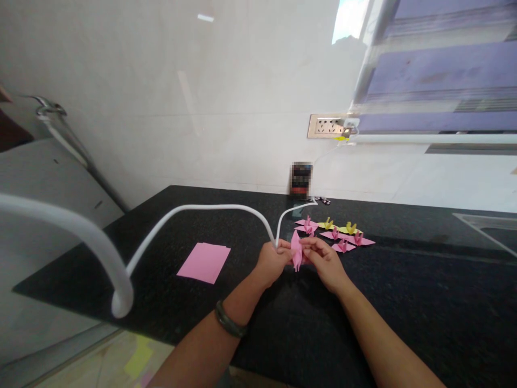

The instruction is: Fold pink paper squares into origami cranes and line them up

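Observation:
Both my hands meet over a black stone counter (404, 302) and pinch a small folded pink paper figure (296, 252). My left hand (272, 262), with a dark bangle on its wrist, grips the figure's left side. My right hand (325, 260) pinches its right side with fingers closed. Just beyond the hands lie several finished paper cranes, pink (307, 225) and yellow (328, 223), spread on the counter. A stack of flat pink paper sheets (204, 261) lies to the left of my left hand.
A white cable (210, 207) loops across the counter from a wall socket plate (328, 126) toward the camera. A small dark blurred object (301, 180) stands against the tiled wall. A sink edge (484, 223) shows at right, a tap (48, 110) at left.

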A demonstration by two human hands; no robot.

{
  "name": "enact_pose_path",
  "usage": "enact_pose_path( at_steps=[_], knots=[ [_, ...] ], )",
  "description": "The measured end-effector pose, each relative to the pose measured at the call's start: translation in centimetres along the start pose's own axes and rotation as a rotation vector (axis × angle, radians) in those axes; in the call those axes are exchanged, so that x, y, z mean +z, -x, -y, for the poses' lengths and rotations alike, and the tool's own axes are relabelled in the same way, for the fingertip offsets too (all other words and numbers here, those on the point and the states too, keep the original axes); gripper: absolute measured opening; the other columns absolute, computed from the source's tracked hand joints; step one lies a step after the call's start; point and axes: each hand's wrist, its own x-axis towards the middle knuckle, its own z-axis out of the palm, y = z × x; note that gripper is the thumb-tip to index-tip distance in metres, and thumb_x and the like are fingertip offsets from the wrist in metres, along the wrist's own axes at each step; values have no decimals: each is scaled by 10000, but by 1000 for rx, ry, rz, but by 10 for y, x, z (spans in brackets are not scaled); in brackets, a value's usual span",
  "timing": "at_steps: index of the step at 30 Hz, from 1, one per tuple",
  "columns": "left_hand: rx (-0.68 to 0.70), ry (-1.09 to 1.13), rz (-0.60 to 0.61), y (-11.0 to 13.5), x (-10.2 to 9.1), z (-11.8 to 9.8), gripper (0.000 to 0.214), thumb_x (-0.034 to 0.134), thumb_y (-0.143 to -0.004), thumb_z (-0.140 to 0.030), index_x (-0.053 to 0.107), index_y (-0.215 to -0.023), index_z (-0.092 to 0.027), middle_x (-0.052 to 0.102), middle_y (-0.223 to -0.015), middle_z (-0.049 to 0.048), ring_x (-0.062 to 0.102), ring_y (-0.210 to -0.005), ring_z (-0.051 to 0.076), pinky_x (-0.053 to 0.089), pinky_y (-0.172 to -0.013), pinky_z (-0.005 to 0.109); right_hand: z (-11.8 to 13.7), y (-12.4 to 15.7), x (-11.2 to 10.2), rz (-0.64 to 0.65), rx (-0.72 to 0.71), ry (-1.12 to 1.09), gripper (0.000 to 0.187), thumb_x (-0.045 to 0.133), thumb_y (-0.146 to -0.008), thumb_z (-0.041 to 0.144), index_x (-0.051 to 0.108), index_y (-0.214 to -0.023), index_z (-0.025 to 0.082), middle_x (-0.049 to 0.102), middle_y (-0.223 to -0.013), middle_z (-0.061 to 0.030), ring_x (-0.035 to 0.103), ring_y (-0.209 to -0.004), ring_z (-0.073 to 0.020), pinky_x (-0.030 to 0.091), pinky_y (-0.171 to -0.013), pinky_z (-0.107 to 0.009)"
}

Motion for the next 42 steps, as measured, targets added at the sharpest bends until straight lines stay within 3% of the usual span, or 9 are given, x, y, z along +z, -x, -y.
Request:
enact_pose_path(
  at_steps=[3,8,16,20,24,27,34,38,42],
  knots=[
    [88,-93,-15,0,1,-1,201,597,-636,-280,555,-750,-120,604,-605,26,553,-535,111,422,-529,221,-1,0,3,18,104,-64,240,551,-693,330,551,-895,199,544,-700,-6,510,-569,-112,456,-540,-258],
    [116,-164,-21,2,1,0,192,584,-640,-281,575,-750,-124,611,-620,32,546,-536,116,399,-506,210,-2,1,2,51,105,35,197,558,-684,370,564,-693,173,522,-593,15,481,-490,-95,422,-490,-231],
    [65,-179,81,8,7,2,239,528,-688,-348,557,-729,-114,571,-620,24,503,-543,96,387,-519,203,-3,4,3,-95,112,13,208,565,-684,352,541,-610,159,485,-494,36,422,-414,-70,336,-417,-197],
    [26,-138,104,11,10,2,240,485,-717,-357,527,-707,-122,543,-602,9,491,-539,91,395,-531,210,0,6,10,-137,191,-230,239,591,-663,316,475,-528,156,392,-406,65,324,-353,-46,287,-365,-180],
    [8,-111,121,10,8,3,239,441,-742,-361,521,-730,-136,547,-605,6,506,-544,96,403,-539,218,3,7,14,-51,342,-431,224,581,-671,318,477,-559,155,358,-388,74,308,-339,-42,295,-354,-175],
    [-18,-117,110,9,7,2,242,449,-733,-369,529,-755,-142,521,-589,-8,485,-517,82,399,-513,206,4,7,13,-39,304,-331,218,605,-647,332,500,-591,150,426,-440,55,366,-364,-48,326,-366,-178],
    [-121,-85,105,10,9,-2,288,490,-697,-411,525,-753,-131,499,-596,-9,468,-487,65,413,-501,211,-3,6,12,-214,175,-144,257,638,-602,330,479,-515,148,471,-457,44,386,-359,-47,313,-359,-179],
    [-69,-126,51,8,5,-1,300,499,-688,-421,523,-682,-122,495,-525,-13,449,-434,66,387,-459,202,1,6,15,-170,182,-192,213,615,-624,332,517,-576,149,486,-475,43,391,-364,-49,341,-364,-185],
    [-33,-230,80,7,2,-2,286,536,-657,-408,544,-643,-122,514,-494,-8,455,-423,77,355,-433,194,2,6,17,-135,188,-169,180,605,-632,312,561,-620,137,551,-549,13,392,-371,-50,321,-343,-184]
  ],
)
